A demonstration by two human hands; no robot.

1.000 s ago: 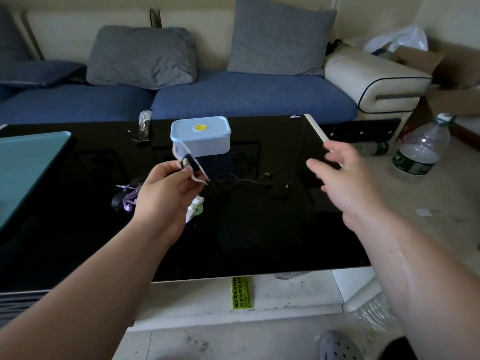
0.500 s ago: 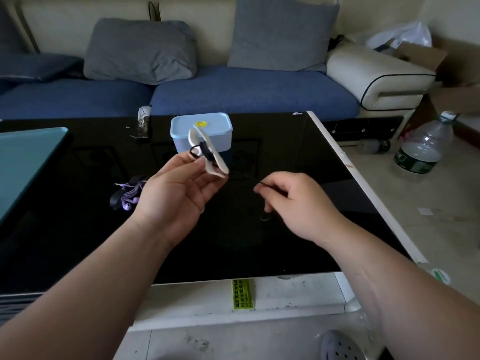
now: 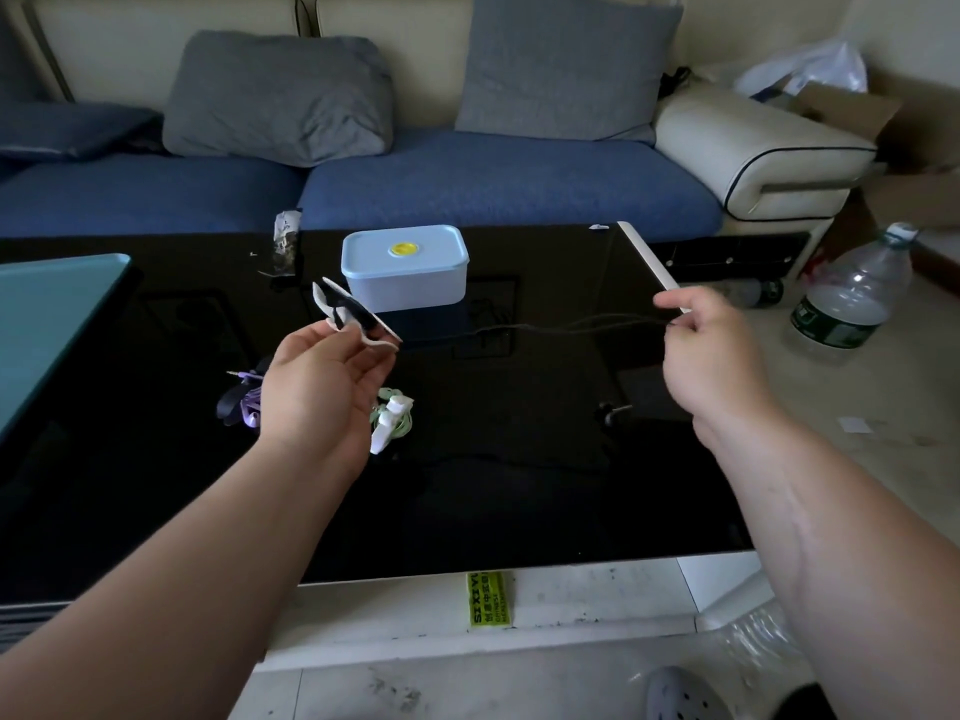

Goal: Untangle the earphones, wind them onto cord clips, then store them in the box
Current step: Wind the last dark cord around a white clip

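A: Where's the cord?
B: Strung between your hands above the table. Left hand pinches the clip, right hand pinches the cord.
A: Handling?
B: Light, limp, thin. Likely slips; pinch near the clip, don't yank.

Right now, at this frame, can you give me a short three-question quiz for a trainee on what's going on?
1. True or false: the blue box has its lid on.
2. The left hand holds: A a white cord clip; B a phone; C a spoon.
3. Fill in: the right hand pinches a thin black ____.
Key: 1 true; 2 A; 3 cord.
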